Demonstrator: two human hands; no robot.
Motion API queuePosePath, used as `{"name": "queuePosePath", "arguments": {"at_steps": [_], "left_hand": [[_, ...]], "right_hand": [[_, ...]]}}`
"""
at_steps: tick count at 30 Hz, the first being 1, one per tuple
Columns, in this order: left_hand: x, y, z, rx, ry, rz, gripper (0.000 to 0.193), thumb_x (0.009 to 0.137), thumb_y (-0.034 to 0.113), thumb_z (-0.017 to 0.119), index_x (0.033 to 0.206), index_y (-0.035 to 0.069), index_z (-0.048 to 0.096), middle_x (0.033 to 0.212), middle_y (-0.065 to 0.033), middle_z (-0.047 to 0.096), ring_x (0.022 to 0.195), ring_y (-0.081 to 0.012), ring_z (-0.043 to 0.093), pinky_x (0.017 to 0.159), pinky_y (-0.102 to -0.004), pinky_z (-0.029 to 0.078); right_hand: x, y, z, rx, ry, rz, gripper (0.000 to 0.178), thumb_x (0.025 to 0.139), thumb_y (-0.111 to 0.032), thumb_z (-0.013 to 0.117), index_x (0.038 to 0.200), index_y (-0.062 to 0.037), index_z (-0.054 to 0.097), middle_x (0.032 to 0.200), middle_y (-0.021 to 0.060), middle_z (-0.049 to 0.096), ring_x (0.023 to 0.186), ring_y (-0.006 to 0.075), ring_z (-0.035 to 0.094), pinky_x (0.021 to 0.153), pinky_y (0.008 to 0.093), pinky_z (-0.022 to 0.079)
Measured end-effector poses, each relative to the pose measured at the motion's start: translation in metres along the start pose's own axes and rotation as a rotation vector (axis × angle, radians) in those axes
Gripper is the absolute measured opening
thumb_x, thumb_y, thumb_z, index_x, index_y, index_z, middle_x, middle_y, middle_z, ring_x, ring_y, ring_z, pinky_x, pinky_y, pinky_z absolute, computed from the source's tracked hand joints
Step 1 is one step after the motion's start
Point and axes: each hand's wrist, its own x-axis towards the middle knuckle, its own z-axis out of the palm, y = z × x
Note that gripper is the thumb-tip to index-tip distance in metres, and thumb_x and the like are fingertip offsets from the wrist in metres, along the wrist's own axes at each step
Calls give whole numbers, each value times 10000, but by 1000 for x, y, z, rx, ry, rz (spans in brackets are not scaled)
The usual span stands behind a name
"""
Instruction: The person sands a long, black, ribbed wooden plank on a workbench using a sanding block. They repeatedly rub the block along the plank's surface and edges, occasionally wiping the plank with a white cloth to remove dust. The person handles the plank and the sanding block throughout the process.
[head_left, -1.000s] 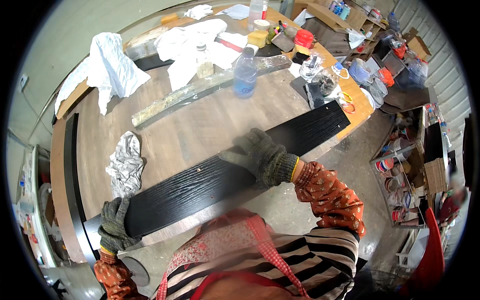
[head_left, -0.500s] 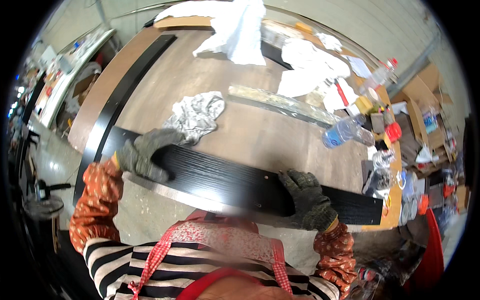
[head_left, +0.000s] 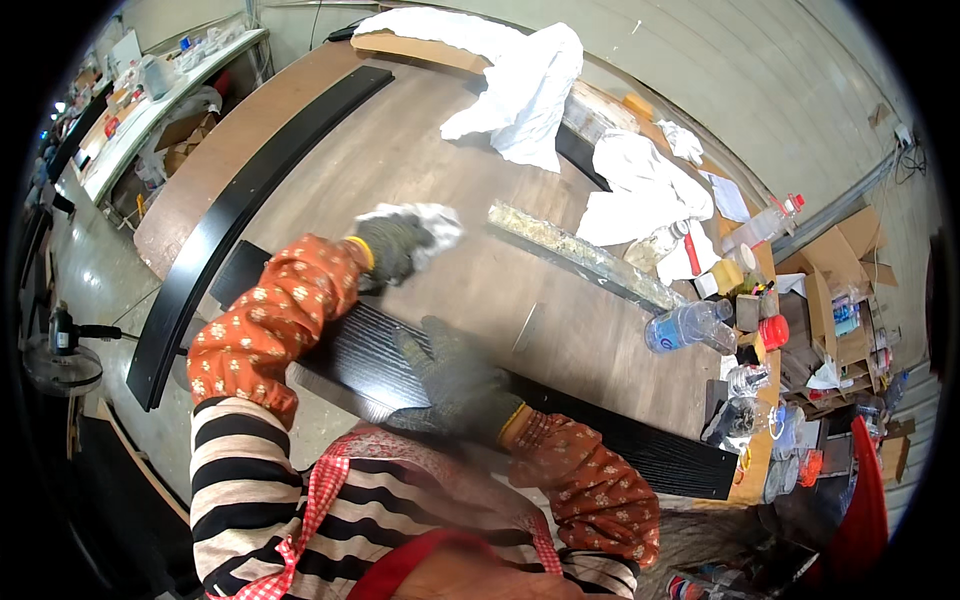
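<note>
A long black wood-grain board (head_left: pixel 630 442) lies across the near edge of the table, on the side closest to me. My left hand (head_left: pixel 392 250), in a dark grey work glove, is closed on a crumpled pale rag (head_left: pixel 440 232) just beyond the board. Its forearm passes over the board's left part and hides some of it. Across the middle of the board rests my gloved right hand (head_left: pixel 458 385), slightly blurred, with thumb and fingers spread apart on the dark surface.
Another black board (head_left: pixel 240 190) runs along the table's left side. A worn, stained bar (head_left: pixel 580 255) lies beyond the near board. White cloths (head_left: pixel 535 95) are heaped at the back. On the right stand a plastic bottle (head_left: pixel 685 328), a red-lidded jar (head_left: pixel 772 332) and small supplies.
My left hand has left the board, moved up and right, and taken hold of the rag. My right hand has slid left along the board and spread its fingers.
</note>
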Motion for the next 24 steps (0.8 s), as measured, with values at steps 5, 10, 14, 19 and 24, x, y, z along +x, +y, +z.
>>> {"name": "queuePosePath", "arguments": {"at_steps": [5,10,14,19,24], "left_hand": [[-44,10,-51,-327,256,-234,533,824,253,779,1298,76,610,1229,-159,634,1135,-281,626,965,-391,507],[-101,129,-69,-195,678,619,509,865,186,659,1364,152,567,1384,-120,563,1151,-315,622,861,-387,569],[-149,130,-1,-236,237,112,558,945,302,590,1454,114,459,1429,-128,474,1307,-303,470,1043,-416,406],[-197,76,24,195,548,-208,637,966,366,565,1527,117,395,1527,-187,423,1445,-332,366,1186,-471,285],[-240,-27,-16,-161,730,-794,526,868,257,606,1363,95,536,1281,-176,590,1125,-351,601,923,-466,500]], "right_hand": [[10,-6,5,127,-22,85,655,941,-493,555,1396,-26,494,1233,245,560,1096,410,569,936,505,458],[27,-2,17,203,-148,58,772,883,-530,596,1440,-18,440,1353,286,470,1203,450,501,1002,546,414],[19,-7,9,130,-183,-36,778,882,-499,608,1451,-6,414,1374,294,460,1216,457,500,1012,548,413],[11,-3,-1,62,-222,-27,788,880,-460,624,1466,10,383,1400,304,447,1231,466,498,1025,552,412],[10,0,5,12,-177,-41,806,875,-429,643,1477,22,353,1414,312,442,1223,471,510,1026,555,417]]}}
